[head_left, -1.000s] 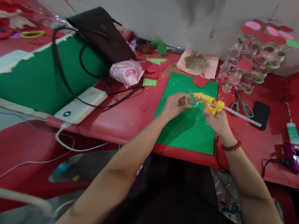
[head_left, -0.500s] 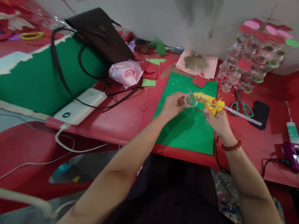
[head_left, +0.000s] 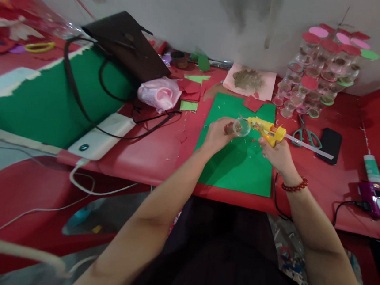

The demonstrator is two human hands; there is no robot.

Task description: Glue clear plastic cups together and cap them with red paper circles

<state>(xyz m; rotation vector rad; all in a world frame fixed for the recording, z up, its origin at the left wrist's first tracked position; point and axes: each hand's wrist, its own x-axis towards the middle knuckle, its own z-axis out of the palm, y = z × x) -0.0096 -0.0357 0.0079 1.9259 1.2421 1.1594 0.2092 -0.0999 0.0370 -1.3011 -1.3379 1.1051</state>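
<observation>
Right now my left grip, just above the centre of the frame, is closed around the clear cup, pinching it by its narrow end, its open rim turned toward the right. My right grip, right of centre, is wrapped about the handle of the yellow glue gun. The gun's tip points left at the cup's upper rim; whether they touch, I cannot tell. A pale glue stick pokes out of the gun's back toward the right, and a red bracelet circles my right wrist. Both grips are over the green sheet, mid-frame on the red bench. A red scrap lies at the sheet's upper edge. Right of centre, the scissors lie just beside the black phone. In the upper right a cup cluster stands near the wall; in the upper left a dark bag leans beside a pink pouch.
</observation>
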